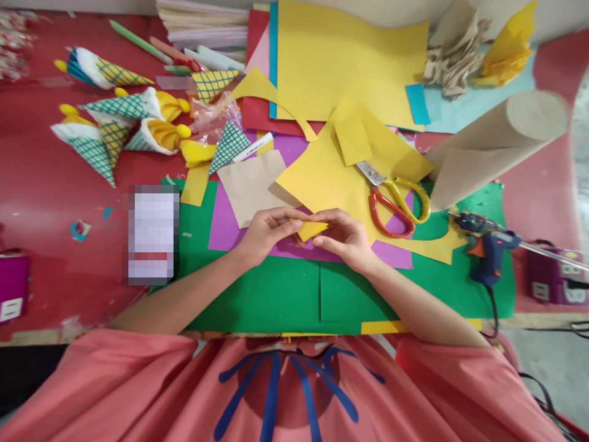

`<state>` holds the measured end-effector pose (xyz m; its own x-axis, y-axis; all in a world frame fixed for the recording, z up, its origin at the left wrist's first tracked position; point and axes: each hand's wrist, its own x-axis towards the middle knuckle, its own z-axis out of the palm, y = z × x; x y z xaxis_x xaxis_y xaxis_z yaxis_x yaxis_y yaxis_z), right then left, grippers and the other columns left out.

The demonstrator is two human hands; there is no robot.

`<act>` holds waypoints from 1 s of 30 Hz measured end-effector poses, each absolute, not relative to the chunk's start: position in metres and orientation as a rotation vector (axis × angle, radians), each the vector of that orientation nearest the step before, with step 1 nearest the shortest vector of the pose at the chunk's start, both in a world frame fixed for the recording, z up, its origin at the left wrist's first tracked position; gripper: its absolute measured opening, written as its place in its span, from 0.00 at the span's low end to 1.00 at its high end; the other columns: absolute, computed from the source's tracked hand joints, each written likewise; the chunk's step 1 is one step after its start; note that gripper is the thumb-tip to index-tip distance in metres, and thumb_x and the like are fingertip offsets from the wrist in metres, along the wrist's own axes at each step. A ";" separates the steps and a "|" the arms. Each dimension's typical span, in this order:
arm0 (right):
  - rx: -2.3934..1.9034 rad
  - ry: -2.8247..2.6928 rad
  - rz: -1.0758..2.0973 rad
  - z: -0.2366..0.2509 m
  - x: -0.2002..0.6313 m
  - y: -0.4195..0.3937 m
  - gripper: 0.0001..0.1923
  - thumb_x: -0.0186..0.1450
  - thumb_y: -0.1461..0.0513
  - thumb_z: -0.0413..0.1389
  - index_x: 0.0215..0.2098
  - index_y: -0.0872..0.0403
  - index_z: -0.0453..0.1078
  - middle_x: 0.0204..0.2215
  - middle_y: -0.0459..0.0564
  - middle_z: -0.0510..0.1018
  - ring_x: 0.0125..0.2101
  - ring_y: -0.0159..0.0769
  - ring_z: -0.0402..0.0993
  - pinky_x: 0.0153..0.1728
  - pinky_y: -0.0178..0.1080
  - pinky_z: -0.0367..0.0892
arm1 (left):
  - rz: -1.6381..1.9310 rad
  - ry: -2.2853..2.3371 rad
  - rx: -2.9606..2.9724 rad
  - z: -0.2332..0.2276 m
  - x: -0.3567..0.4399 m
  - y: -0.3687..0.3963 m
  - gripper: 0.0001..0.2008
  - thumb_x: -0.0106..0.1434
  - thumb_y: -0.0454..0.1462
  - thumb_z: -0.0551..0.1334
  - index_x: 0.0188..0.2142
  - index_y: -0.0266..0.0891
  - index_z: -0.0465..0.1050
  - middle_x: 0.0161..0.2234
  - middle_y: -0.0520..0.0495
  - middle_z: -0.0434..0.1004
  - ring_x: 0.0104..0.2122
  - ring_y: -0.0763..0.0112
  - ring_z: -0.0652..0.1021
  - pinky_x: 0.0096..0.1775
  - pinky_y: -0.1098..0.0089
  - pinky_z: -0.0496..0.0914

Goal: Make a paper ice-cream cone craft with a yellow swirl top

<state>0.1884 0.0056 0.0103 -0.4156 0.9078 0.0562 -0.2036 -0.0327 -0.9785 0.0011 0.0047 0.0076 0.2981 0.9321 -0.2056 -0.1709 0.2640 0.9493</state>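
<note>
Between my two hands is a small folded piece of yellow paper (311, 230), held above the purple sheet. My left hand (271, 232) pinches its left side between thumb and fingers. From the other side, my right hand (347, 236) curls around the paper's right end, thumb near its lower edge. The fingers behind the paper are partly hidden. Just beyond my hands lie a large yellow sheet (317, 166) and a beige paper piece (255, 181). Scissors (391, 196) with red and yellow handles rest to the right of my right hand.
A glue gun (490, 242) with its cord lies at right, near a brown paper roll (501, 141). Several patterned paper cones (115, 120) lie at far left. A blurred-out phone (153, 236) sits left of my arm. Stacked yellow sheets (350, 61) are at the back.
</note>
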 end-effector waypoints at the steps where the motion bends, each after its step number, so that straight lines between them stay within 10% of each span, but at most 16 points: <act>1: -0.799 -1.363 1.582 0.010 0.188 0.005 0.17 0.58 0.55 0.65 0.43 0.51 0.73 0.39 0.49 0.81 0.33 0.31 0.81 0.35 0.35 0.77 | 0.894 0.927 0.940 0.008 0.001 0.005 0.11 0.56 0.44 0.69 0.36 0.41 0.79 0.27 0.50 0.82 0.22 0.72 0.81 0.25 0.74 0.78; 11: -0.841 -1.270 1.669 0.009 0.189 0.005 0.14 0.56 0.57 0.67 0.37 0.53 0.74 0.32 0.46 0.81 0.31 0.30 0.80 0.34 0.35 0.77 | 0.777 0.858 0.820 0.014 0.002 0.008 0.11 0.54 0.44 0.70 0.30 0.39 0.78 0.19 0.52 0.78 0.18 0.73 0.78 0.21 0.76 0.75; 30: -1.115 -1.346 1.377 0.008 0.188 0.005 0.09 0.61 0.55 0.62 0.32 0.53 0.74 0.26 0.45 0.79 0.25 0.29 0.75 0.27 0.34 0.73 | 0.957 1.142 1.386 0.014 0.001 -0.004 0.13 0.61 0.45 0.64 0.39 0.38 0.77 0.35 0.46 0.82 0.30 0.73 0.82 0.32 0.75 0.77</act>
<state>0.1879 0.0054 0.0083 -0.2045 0.9787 -0.0185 -0.0040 -0.0197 -0.9998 0.0009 -0.0038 0.0140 0.2236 0.9739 -0.0380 0.1327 0.0082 0.9911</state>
